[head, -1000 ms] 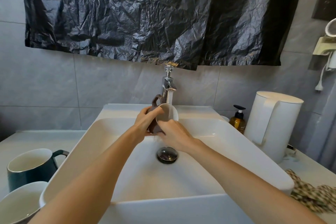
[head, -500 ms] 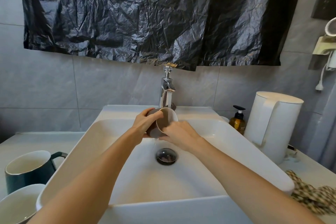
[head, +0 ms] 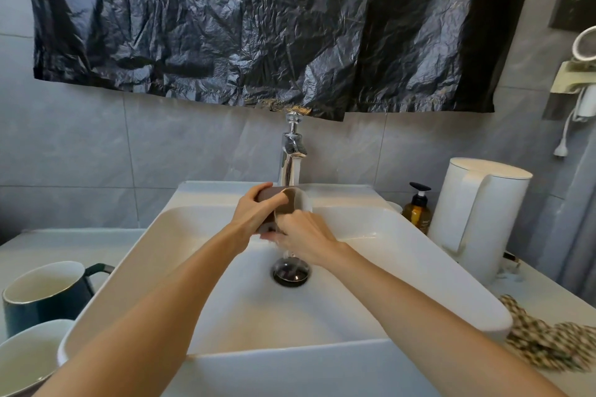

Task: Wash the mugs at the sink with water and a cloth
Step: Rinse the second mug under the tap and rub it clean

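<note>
Since a sec ago the mug (head: 287,203) has rolled: handle no longer sticks up, and the left hand (head: 254,213) now wraps over its brown barrel from above, fingers curled round it. Mug's under the tap (head: 292,151), at the back of the sink (head: 435,267), long axis approx level, mouth facing the right hand (head: 306,237). That hand's fingers bend in at the lower rim; tips hidden, can't tell if they pinch. Water runs to the drain (head: 290,272). Checked cloth (head: 541,338) lies on the counter, well apart, right side, so the right hand's nearer to fetch it, I'd say.
</note>
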`<act>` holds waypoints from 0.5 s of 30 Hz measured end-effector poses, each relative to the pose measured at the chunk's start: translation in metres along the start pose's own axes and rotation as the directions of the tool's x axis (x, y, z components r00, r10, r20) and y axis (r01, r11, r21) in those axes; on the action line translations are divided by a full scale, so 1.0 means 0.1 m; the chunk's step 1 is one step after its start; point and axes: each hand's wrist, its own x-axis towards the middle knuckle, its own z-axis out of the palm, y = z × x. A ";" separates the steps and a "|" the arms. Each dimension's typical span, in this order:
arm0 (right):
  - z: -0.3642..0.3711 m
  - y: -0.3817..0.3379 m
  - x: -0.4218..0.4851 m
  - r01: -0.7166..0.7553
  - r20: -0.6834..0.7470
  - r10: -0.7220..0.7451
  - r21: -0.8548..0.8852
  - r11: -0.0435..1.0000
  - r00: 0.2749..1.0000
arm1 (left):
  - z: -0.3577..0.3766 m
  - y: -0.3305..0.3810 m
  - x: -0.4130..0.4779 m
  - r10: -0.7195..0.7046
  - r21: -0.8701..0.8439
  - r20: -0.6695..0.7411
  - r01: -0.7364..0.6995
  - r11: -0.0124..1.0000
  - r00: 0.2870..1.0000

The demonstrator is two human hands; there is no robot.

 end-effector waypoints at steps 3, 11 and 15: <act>-0.01 0.09 -0.07 0.051 0.071 -0.044 -0.095 0.994 0.996 | -0.04 0.00 0.05 -0.007 0.041 -0.023 0.008 0.999 1.000; 0.10 0.00 -0.04 -0.058 0.063 0.042 0.281 0.958 0.997 | 0.01 -0.04 -0.01 -0.010 0.014 0.006 0.009 1.000 1.000; 0.09 0.18 -0.06 0.049 0.074 -0.050 0.020 0.999 0.996 | -0.01 0.00 0.01 0.001 0.098 -0.013 0.000 0.995 1.000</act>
